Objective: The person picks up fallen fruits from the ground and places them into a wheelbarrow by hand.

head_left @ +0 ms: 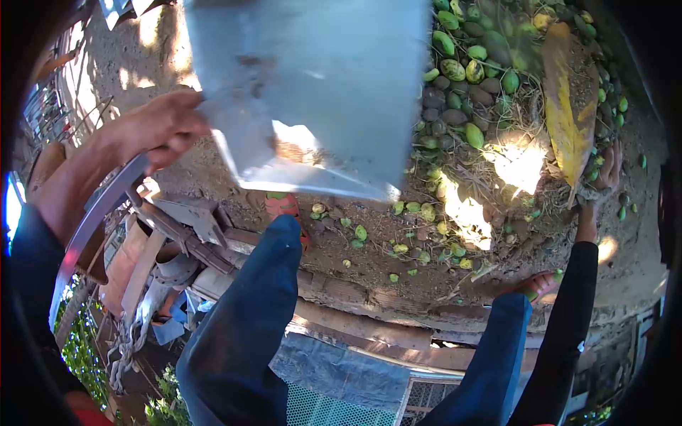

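My left hand [167, 128] is closed at the left edge of a large grey metal tray-like sheet [341, 92] with a bent lower rim. The sheet is raised above the ground, blurred, and covers part of the pile behind it. My right hand [605, 177] is low at the right side of the pile, fingers stretched out against the dirt and debris. The pile holds many small green and yellow fruits [477, 53] mixed with brown ones and dry straw. A long yellow-brown dry leaf [565, 106] lies on it, just left of my right hand.
A curved grey strip [99, 220] runs below my left forearm. Wooden boards [192, 220], a chain [128, 341] and a metal pipe piece [174, 264] crowd the lower left. Loose fruits [426, 255] lie on the dirt between my feet. A brick edge [348, 291] runs behind them.
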### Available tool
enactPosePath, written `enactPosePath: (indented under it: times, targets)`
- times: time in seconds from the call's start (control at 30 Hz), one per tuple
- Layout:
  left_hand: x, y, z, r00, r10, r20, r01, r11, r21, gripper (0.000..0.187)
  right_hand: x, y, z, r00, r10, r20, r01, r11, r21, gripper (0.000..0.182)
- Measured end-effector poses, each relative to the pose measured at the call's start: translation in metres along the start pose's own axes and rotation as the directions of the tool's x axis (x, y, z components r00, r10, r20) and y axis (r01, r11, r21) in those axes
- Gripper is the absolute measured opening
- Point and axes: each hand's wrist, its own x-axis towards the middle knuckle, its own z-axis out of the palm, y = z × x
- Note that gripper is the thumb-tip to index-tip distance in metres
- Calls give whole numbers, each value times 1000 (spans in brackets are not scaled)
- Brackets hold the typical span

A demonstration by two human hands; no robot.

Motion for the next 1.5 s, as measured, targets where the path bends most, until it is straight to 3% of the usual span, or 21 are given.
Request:
enactPosePath:
  times: [0.1,0.17,0.2,0.23,0.27,0.3,0.4,0.5,0.53,0.57,0.63,0.7,0.73,1.0,1.17,1.2,1.23,1.3,1.4,1.47,1.5]
  targets:
    - [-15,-81,-88,946,-111,-306,86,992,-92,40,6,-6,-6,997,-45,-60,41,997,-58,27]
    - [0,-172,-197,864,-138,-484,137,990,-38,24,5,-3,-6,999,-36,-32,35,998,-46,28]
    - [0,-179,-211,861,-133,-491,136,990,-31,24,2,-1,-5,999,-33,3,33,999,-42,31]
    - [0,-183,-228,829,-238,-507,225,970,-88,14,-1,-2,1,977,212,16,-212,966,148,33]
    - [1,-185,-247,786,-338,-518,310,940,-143,10,-6,5,1,972,234,8,-232,961,149,33]
    - [20,-206,-275,780,-313,-542,309,946,-101,12,-9,16,-1,997,76,-6,-76,997,31,30]
    - [42,-204,-295,787,-271,-554,357,933,50,21,-10,16,-1,998,62,-8,-62,998,6,29]
    - [45,-186,-308,921,-299,-250,333,937,107,25,-14,15,0,997,82,5,-82,997,10,29]
    - [45,-171,-291,953,-223,-208,266,940,212,30,-16,14,3,996,84,4,-84,996,7,28]
    - [48,-142,-262,925,-329,-191,351,931,99,32,-16,16,3,996,91,4,-91,996,3,28]
    - [62,-109,-214,944,-244,-222,286,940,183,32,-15,16,5,995,100,4,-100,995,3,28]
    - [70,-84,-163,998,-53,-42,54,998,33,27,-16,18,3,996,92,10,-92,996,-1,27]
    - [80,-75,-143,989,-137,-56,138,990,16,24,-13,18,4,997,83,10,-83,997,0,27]
    - [85,-70,-76,974,-93,-206,91,996,-18,12,-5,14,3,1000,31,6,-31,999,-10,26]
    - [81,8,-5,987,-20,-157,51,979,197,11,2,-1,0,997,66,-29,-64,996,62,25]
    - [83,17,13,990,-12,-137,37,983,179,11,12,-17,-3,948,318,16,-309,908,282,28]
    - [85,24,28,996,24,-85,-10,987,162,14,23,-33,-7,835,547,60,-504,715,485,32]
    - [96,25,51,981,175,82,-176,984,6,21,34,-36,-8,872,485,73,-439,706,556,37]
    - [76,71,130,992,123,19,-124,987,97,15,48,-54,-8,868,486,100,-424,623,657,37]
    - [67,85,166,998,64,-2,-64,998,11,15,65,-82,-22,759,597,262,-498,271,824,38]
    - [64,91,179,999,19,-29,-21,998,-58,15,67,-87,-26,769,578,272,-523,326,787,40]
